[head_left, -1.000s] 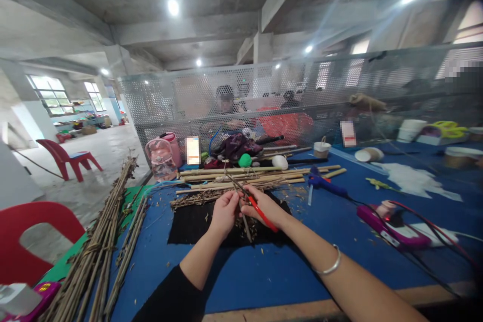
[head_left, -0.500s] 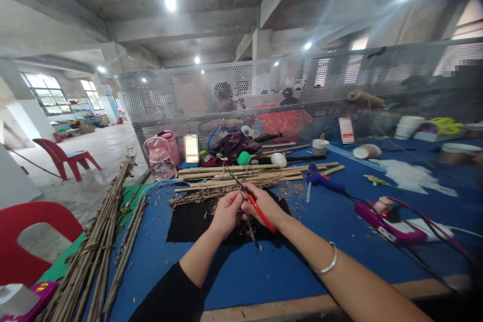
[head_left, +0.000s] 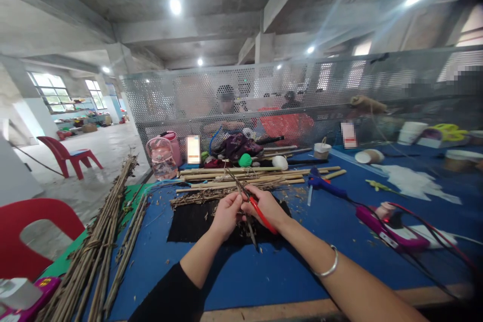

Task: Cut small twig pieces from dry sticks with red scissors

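A thin brown stick point(head_left: 251, 234) is held in the ctr, over the near half of a blk cloth point(head_left: 184, 226), its lower end pointed to approx 5 o'clock from the hands. It's pinched btwn thumb & fingers of the L hand point(head_left: 227, 214), which is closed w/ fingertips bunched. Red-handled scissors point(head_left: 264, 216) are gripped in the R hand point(head_left: 266, 206), fingers curled; blades are aimed to approx 11. How far the blades are parted can't be told, nor if the stick is touched by R fingers too; contact pt is hidden. A silver bangle point(head_left: 329, 264) is worn on the R forearm.

Dry leafy twigs point(head_left: 199, 196) are laid along the cloth's far edge, 11–12 o'clock; pale rods point(head_left: 264, 179) are lined up just beyond. A green ball point(head_left: 245, 160) is seen at 12, a white ball point(head_left: 279, 162) nr 1, a pink bag point(head_left: 164, 158) at 10. A blue glue gun point(head_left: 326, 185) is set down approx 2–3, a purple power strip point(head_left: 392, 231) at 3. A tied stalk bundle point(head_left: 98, 226) is laid on the L, approx 9. The blue tabletop point(head_left: 234, 282) is backed by a perforated screen point(head_left: 169, 95) at 12; a person point(head_left: 226, 103) is seen thru it.
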### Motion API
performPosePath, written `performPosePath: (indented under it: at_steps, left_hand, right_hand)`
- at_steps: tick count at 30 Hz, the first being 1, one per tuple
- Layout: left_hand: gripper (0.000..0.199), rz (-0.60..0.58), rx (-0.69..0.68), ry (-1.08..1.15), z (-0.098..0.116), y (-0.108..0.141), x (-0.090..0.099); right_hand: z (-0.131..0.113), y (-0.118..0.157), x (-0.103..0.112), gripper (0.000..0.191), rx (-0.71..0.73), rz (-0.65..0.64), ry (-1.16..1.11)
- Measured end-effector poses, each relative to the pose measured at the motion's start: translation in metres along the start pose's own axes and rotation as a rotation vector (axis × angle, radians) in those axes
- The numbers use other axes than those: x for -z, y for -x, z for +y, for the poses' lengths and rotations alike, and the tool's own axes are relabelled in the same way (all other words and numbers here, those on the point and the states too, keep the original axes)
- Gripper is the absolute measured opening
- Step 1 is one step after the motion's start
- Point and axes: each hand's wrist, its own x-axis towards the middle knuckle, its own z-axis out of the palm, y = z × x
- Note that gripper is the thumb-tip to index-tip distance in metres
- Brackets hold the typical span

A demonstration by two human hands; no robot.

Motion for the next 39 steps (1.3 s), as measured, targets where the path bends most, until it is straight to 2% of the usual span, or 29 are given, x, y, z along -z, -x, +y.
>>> performPosePath:
  at_steps: [4,7,14,19,26,33,39]
  left_hand:
    - [0.039,-0.048,0.031,-0.012,-0.004,-0.001,0.0]
    - [0.041,-0.063,0.036,-0.016,-0.004,-0.001,-0.001]
    - [0.039,-0.088,0.033,-0.126,-0.002,0.003,-0.005]
    - [0.04,-0.008,-0.025,-0.13,-0.005,0.001,-0.003]
    - [0.036,0.091,-0.087,-0.125,-0.002,-0.001,-0.001]
    - [0.035,0.049,-0.128,-0.18,-0.004,-0.002,0.001]
    - [0.033,0.035,-0.136,-0.19,-0.003,-0.002,0.001]
  right_hand:
    - [0.004,0.0,-0.001,0.05,0.049,0.057,0.115]
    - [0.006,-0.001,-0.003,0.055,0.098,0.101,0.112]
    - [0.004,-0.002,0.001,0.054,0.06,0.077,0.054]
    - [0.006,-0.003,0.003,0.053,0.076,0.067,0.166]
    - [0.009,-0.001,0.001,0.065,0.123,0.049,0.301]
    - [0.0,-0.001,0.004,0.069,0.116,0.058,0.355]
    - [-0.003,-0.001,0.007,0.061,0.076,0.056,0.352]
